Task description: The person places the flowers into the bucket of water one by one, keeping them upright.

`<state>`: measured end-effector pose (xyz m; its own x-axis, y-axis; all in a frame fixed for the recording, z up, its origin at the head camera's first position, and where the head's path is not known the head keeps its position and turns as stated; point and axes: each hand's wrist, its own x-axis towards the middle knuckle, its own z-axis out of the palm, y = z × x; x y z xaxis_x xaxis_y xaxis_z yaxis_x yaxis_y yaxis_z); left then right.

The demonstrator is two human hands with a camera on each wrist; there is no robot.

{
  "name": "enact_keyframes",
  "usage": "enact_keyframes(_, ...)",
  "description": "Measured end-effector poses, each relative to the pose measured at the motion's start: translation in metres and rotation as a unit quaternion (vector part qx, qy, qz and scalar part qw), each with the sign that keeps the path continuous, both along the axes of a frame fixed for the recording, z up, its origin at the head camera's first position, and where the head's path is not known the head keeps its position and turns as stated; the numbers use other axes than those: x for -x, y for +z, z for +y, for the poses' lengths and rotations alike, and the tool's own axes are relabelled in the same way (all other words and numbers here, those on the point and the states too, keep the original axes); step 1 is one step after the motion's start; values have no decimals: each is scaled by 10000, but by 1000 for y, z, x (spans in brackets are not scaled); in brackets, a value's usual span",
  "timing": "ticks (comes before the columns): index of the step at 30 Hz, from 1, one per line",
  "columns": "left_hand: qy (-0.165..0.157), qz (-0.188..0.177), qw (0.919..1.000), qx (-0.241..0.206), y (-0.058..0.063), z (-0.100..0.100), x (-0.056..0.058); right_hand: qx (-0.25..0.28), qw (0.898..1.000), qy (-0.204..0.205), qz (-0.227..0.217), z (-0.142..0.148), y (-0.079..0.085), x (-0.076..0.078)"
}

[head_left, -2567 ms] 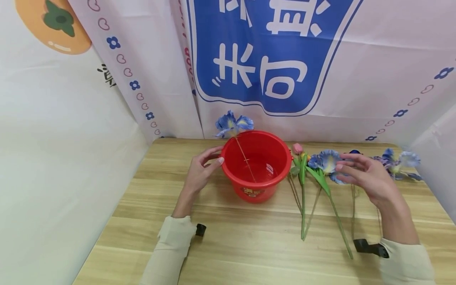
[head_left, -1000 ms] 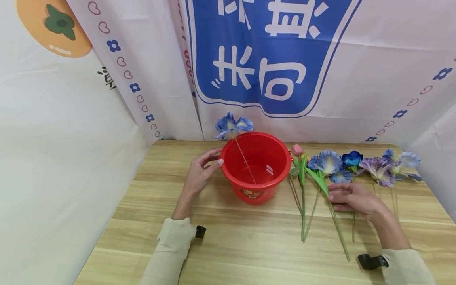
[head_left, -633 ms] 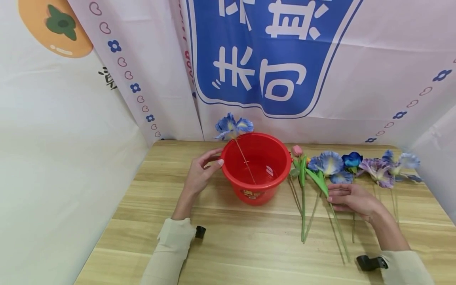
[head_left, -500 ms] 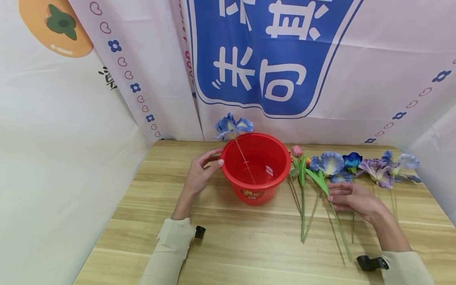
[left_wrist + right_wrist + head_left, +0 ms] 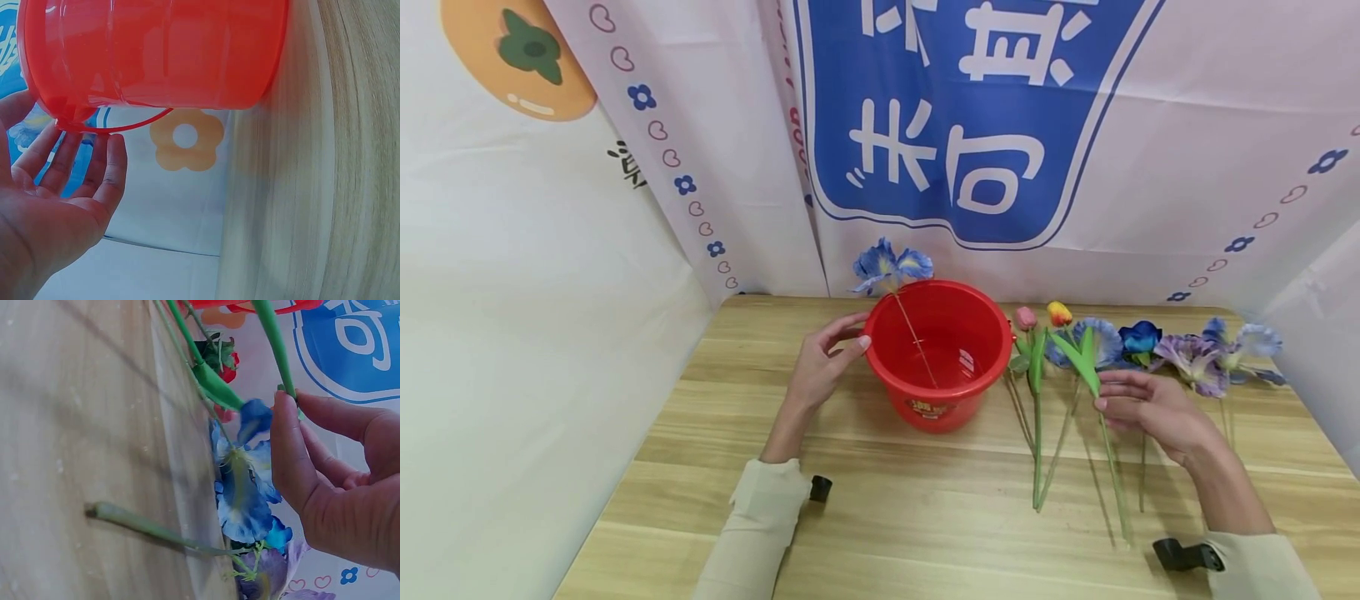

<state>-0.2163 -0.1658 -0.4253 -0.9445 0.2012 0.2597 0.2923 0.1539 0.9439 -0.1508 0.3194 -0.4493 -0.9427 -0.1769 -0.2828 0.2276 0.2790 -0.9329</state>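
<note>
In the head view, my left hand (image 5: 818, 362) holds the left side of a red bucket (image 5: 932, 408) at the rim, and its fingers meet the bucket's handle (image 5: 134, 125) in the left wrist view. A blue iris (image 5: 891, 265) leans inside the bucket, its bloom above the back rim. My right hand (image 5: 1161, 412) pinches the green stem of a red-and-yellow tulip (image 5: 1059, 313) between thumb and fingers. The tulip is raised over the flowers on the table, casting a shadow. The right wrist view shows the pinch on the tulip stem (image 5: 275, 347) up close.
Right of the bucket lie a pink tulip (image 5: 1026, 317), a pale blue iris (image 5: 1101, 340), a blue rose (image 5: 1141, 337) and a purple flower (image 5: 1197, 362). A printed curtain (image 5: 1150, 183) hangs behind the wooden table (image 5: 955, 517).
My right hand has come down from the blooms to the tulip stem, pinched it and lifted it slightly, so the red-and-yellow bloom now shows. My left hand stays at the bucket.
</note>
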Motion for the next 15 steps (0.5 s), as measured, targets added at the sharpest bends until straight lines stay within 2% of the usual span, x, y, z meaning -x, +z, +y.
enact_keyframes(15,20,-3,10000,77,1,0,-1,111,9988,-254,392,-1,19,-8)
